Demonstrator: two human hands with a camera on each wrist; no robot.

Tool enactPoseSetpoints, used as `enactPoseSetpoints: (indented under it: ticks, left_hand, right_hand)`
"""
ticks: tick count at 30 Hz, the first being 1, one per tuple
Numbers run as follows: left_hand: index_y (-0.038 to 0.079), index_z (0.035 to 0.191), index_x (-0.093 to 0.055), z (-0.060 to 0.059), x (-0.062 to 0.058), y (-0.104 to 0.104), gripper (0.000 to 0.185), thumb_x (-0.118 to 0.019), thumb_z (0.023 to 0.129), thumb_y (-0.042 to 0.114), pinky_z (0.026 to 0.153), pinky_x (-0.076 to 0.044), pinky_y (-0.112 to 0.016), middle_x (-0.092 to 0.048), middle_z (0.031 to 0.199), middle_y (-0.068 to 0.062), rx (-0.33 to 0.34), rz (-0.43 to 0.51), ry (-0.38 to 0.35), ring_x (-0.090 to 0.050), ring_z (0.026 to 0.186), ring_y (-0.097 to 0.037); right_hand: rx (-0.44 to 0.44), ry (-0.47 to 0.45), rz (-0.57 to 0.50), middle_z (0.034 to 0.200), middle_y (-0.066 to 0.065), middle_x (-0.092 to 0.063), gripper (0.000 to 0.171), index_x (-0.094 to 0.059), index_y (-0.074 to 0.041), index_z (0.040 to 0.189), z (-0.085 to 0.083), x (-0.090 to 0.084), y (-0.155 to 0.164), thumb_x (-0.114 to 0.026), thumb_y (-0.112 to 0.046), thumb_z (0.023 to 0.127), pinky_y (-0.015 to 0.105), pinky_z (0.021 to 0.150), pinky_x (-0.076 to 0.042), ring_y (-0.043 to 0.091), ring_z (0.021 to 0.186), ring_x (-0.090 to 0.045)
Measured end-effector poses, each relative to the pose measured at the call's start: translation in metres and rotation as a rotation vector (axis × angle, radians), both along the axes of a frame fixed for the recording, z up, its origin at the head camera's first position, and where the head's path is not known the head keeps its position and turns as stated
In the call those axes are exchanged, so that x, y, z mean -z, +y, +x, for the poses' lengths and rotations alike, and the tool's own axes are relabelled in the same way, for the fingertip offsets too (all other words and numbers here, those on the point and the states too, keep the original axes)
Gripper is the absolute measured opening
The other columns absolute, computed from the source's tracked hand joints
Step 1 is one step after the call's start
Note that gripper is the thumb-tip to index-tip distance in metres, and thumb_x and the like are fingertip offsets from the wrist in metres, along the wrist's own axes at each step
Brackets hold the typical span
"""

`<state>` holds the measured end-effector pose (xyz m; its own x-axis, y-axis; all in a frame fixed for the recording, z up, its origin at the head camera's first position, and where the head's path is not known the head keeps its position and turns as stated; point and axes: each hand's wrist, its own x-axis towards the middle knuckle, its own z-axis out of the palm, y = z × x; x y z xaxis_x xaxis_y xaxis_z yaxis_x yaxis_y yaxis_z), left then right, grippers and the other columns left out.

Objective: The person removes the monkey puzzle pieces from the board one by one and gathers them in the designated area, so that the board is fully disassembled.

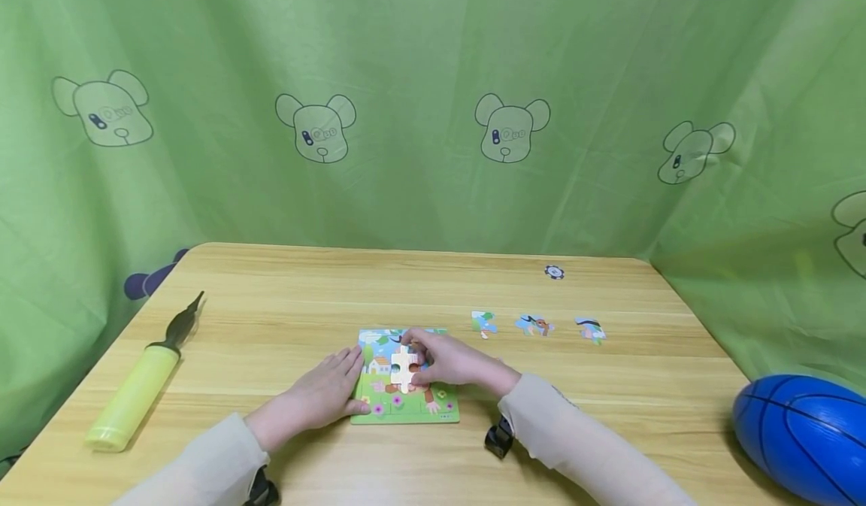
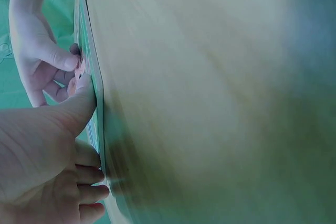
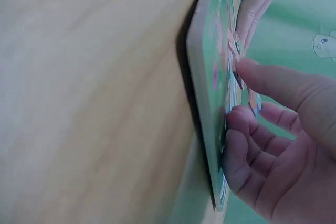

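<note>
A picture jigsaw puzzle [image 1: 443, 414] lies on the table in front of me, its board edge also showing in both wrist views. My left hand [image 1: 325, 389] rests along its left side, fingers straight at the edge and thumb on the lower left corner. Over the board's middle, my right hand [image 1: 446, 359] pinches a colourful puzzle piece [image 3: 236, 48] between thumb and fingers; the piece is tilted. Beside those fingertips a pale, piece-shaped patch [image 1: 404, 371] stands out. My right hand covers the board's upper right.
Three loose puzzle pieces [image 1: 534, 325] lie in a row right of the board. Behind them is a small round disc [image 1: 554, 272]. A yellow hand pump [image 1: 138, 393] with a black nozzle lies at left, a blue ball [image 1: 801, 434] at right. A green curtain [image 1: 419, 205] hangs behind the table.
</note>
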<state>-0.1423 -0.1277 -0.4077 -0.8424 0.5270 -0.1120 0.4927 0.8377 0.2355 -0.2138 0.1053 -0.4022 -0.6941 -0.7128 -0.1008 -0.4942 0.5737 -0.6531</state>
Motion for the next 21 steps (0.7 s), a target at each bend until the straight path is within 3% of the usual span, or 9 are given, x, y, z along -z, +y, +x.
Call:
enactPoseSetpoints:
  ticks: [7,17,21]
  left_hand:
    - [-0.014,0.136,-0.031,0.000,0.000,0.000,0.079,-0.056,0.087,0.044,0.108,-0.021,-0.046,-0.024,0.144,-0.027,-0.002,0.006,-0.006,-0.024,0.131,-0.039]
    - [-0.014,0.136,-0.031,0.000,0.001,0.000,0.080,-0.056,0.087,0.044,0.108,-0.020,-0.046,-0.024,0.144,-0.027,-0.004,0.005,-0.004,-0.024,0.131,-0.040]
    - [-0.014,0.136,-0.030,0.001,0.000,0.000,0.080,-0.056,0.087,0.044,0.108,-0.020,-0.046,-0.024,0.144,-0.027,-0.003,0.008,-0.004,-0.023,0.131,-0.040]
  right_hand:
    - [0.025,0.010,-0.108,0.078,-0.001,-0.056,0.022,-0.054,-0.011,0.115,-0.002,0.001,0.002,-0.056,-0.010,0.092,0.027,0.059,-0.047,0.012,0.066,-0.053]
    - [0.131,-0.060,-0.232,0.081,0.003,-0.056,0.027,-0.051,-0.003,0.117,0.001,-0.001,0.012,-0.057,-0.005,0.091,0.030,0.056,-0.048,0.021,0.067,-0.054]
    - [0.170,-0.117,-0.264,0.081,0.012,-0.056,0.026,-0.048,0.003,0.116,0.009,-0.015,0.020,-0.054,0.000,0.091,0.041,0.057,-0.050,0.035,0.069,-0.055]
